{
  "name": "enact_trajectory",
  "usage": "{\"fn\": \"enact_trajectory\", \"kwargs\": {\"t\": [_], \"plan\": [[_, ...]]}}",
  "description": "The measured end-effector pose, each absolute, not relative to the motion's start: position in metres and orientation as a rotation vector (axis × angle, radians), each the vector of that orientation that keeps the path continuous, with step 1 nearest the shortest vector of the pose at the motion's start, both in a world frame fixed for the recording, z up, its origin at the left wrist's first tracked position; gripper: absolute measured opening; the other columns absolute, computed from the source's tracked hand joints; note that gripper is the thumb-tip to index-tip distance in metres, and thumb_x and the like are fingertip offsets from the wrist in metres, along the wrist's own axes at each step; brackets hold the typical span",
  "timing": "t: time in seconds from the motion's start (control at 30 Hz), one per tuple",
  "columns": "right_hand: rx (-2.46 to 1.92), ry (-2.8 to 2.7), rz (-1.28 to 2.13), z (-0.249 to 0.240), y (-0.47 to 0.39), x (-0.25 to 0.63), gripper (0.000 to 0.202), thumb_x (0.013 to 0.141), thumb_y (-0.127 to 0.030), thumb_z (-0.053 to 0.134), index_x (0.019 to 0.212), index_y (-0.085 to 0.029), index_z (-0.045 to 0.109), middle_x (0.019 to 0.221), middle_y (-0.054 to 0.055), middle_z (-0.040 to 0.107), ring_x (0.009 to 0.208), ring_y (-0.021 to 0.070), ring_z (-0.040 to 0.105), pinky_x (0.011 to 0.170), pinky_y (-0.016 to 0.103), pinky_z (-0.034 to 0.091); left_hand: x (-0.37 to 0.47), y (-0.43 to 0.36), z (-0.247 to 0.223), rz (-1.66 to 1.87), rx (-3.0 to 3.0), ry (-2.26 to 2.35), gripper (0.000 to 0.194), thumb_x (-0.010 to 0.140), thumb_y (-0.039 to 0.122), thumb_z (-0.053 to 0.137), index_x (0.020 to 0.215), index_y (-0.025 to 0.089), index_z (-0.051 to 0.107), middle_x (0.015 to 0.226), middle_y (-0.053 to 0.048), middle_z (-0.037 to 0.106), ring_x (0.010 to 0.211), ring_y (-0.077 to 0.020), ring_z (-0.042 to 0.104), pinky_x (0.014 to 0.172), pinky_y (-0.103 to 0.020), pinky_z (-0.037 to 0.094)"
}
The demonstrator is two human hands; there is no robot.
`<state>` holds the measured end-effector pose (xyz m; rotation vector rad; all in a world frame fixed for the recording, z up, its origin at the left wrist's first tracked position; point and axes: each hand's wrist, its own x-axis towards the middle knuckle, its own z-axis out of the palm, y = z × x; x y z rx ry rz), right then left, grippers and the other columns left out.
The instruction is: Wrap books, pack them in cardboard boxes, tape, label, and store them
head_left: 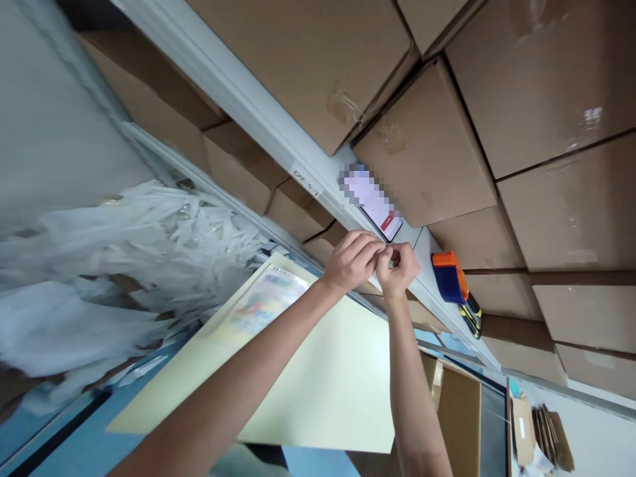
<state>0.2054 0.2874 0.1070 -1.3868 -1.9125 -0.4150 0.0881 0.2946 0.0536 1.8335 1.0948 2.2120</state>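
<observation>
My left hand [352, 260] and my right hand [398, 268] meet near the shelf edge, their fingers pinched together. Whatever lies between the fingertips is too small to make out. Just beyond them a phone [375, 204] with a lit screen lies on the white shelf [422, 255]. Below my forearms is a large pale yellow sheet [342, 371], with a colourful printed picture [265, 301] at its upper left part.
Cardboard boxes [427, 146] fill the shelf. An orange and blue tape dispenser [448, 277] and a black and yellow tool [471, 315] lie to the right. White scraps [163, 245] are heaped at left. An open carton [460, 411] stands lower right.
</observation>
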Motion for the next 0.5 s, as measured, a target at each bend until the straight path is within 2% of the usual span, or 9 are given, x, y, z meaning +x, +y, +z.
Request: {"fn": "enact_trajectory", "kwargs": {"t": [0.1, 0.2, 0.33, 0.5], "plan": [[-1.561, -1.860, -0.255, 0.119, 0.270, 0.198, 0.023, 0.098, -0.039, 0.048, 0.080, -0.025, 0.053, 0.069, -0.002, 0.057, 0.063, 0.0149, 0.055, 0.067, 0.028, 0.049, 0.077, 0.272, 0.068, 2.056, 1.836, 1.021, 0.018, 0.109, 0.014, 0.059, 0.112, 0.018, 0.076, 0.108, -0.011, 0.083, 0.111, -0.0226, 0.076, 0.103, -0.041, 0.064], [-1.561, -1.812, -0.071, 0.125, 0.219, 0.178, 0.026, 0.099, -0.042, 0.050, 0.089, -0.022, 0.062, 0.076, 0.002, 0.066, 0.068, 0.0169, 0.062, 0.073, 0.031, 0.054, 0.055, 0.216, 0.081, 1.922, 1.808, 1.038, 0.023, 0.110, 0.015, 0.054, 0.110, 0.017, 0.077, 0.108, -0.013, 0.083, 0.108, -0.0229, 0.078, 0.102, -0.041, 0.065], [-1.381, -1.746, 0.227, 0.115, 0.105, 0.142, 0.029, 0.102, -0.047, 0.059, 0.097, -0.019, 0.067, 0.087, 0.009, 0.075, 0.076, 0.0207, 0.071, 0.075, 0.034, 0.059, 0.013, 0.093, 0.084, 1.758, 1.777, 1.214, 0.022, 0.110, 0.020, 0.057, 0.106, 0.018, 0.078, 0.106, -0.012, 0.084, 0.102, -0.0225, 0.079, 0.096, -0.038, 0.066], [-1.197, -1.843, 0.767, 0.095, -0.047, 0.096, 0.031, 0.104, -0.050, 0.064, 0.101, -0.020, 0.071, 0.090, 0.008, 0.077, 0.076, 0.0203, 0.073, 0.072, 0.033, 0.061, -0.035, -0.098, 0.086, 1.701, 1.562, 1.640, 0.015, 0.106, 0.022, 0.062, 0.104, 0.020, 0.077, 0.103, -0.011, 0.084, 0.098, -0.0220, 0.080, 0.094, -0.036, 0.066]]}}
